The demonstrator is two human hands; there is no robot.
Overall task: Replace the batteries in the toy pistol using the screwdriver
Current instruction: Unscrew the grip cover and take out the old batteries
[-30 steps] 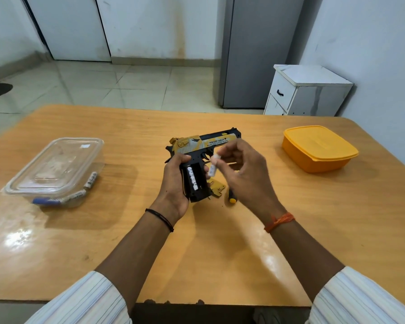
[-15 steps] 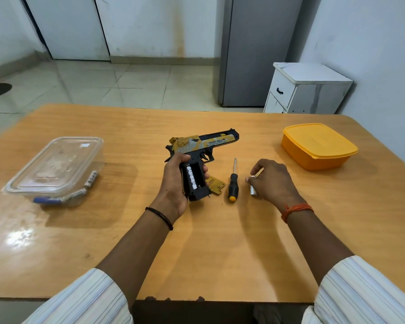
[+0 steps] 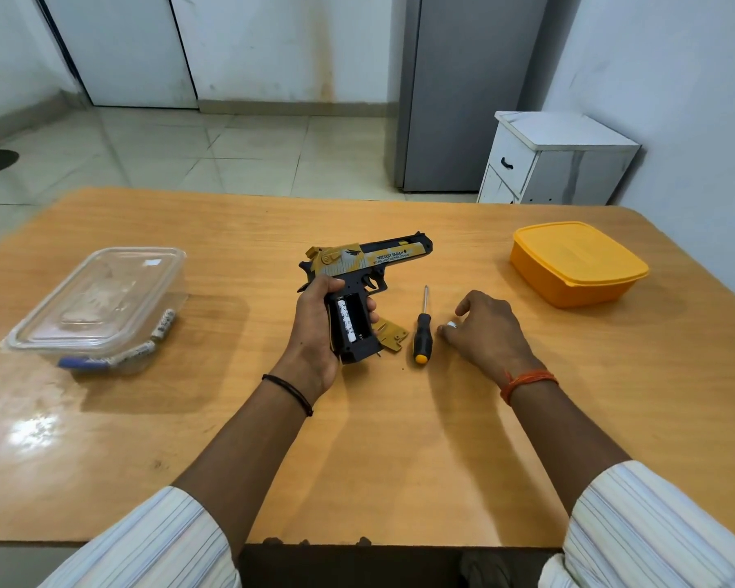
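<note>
Table (image 3: pixel 399 439): wood-look laminate, smooth, semi-gloss, glare patch on its near-left part. Pistol (image 3: pixel 370 258) at table centre: hard plastic, matt black frame, gold-and-silver printed slide with slight sheen. Cover (image 3: pixel 391 333) just right of the pistol grip: gold plastic, matt. Screwdriver (image 3: pixel 423 333) right of the pistol: bare metal shaft, glossy black plastic handle with yellow cap. Clear box (image 3: pixel 98 299) far left of the pistol: transparent plastic, glossy, scuffed lid. Orange box (image 3: pixel 578 265) far right of the pistol: opaque plastic, smooth satin. Sleeves (image 3: pixel 654 528) at the table's near edge: striped woven cloth.
</note>
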